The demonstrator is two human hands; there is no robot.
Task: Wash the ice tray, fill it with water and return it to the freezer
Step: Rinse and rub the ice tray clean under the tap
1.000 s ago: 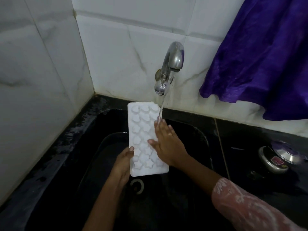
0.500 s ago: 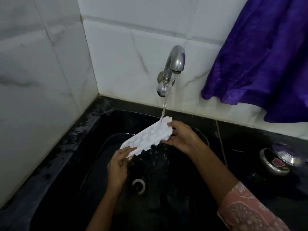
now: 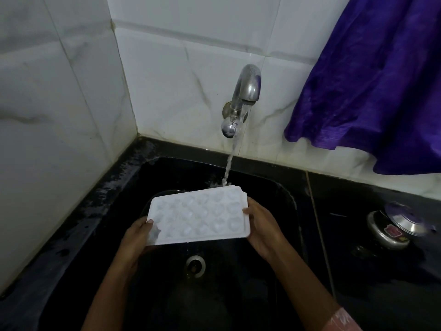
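Note:
A white ice tray (image 3: 199, 216) with shaped cells is held roughly level, cells facing up, over the black sink (image 3: 274, 187). My left hand (image 3: 134, 237) grips its near left corner, thumb on the top face. Its right end is gripped by my right hand (image 3: 263, 225). Water runs from the chrome tap (image 3: 245, 91) in a thin stream and lands on the tray's far edge.
The sink drain (image 3: 196, 263) lies below the tray. White marble tiles (image 3: 59, 115) wall the left and back. A purple cloth (image 3: 372, 80) hangs at the upper right. A steel pressure cooker lid (image 3: 391, 228) sits on the black counter at the right.
The tray went from upright, with my right hand rubbing it, to tilted edge-on, and now lies flat with cells up. Both hands now hold its ends.

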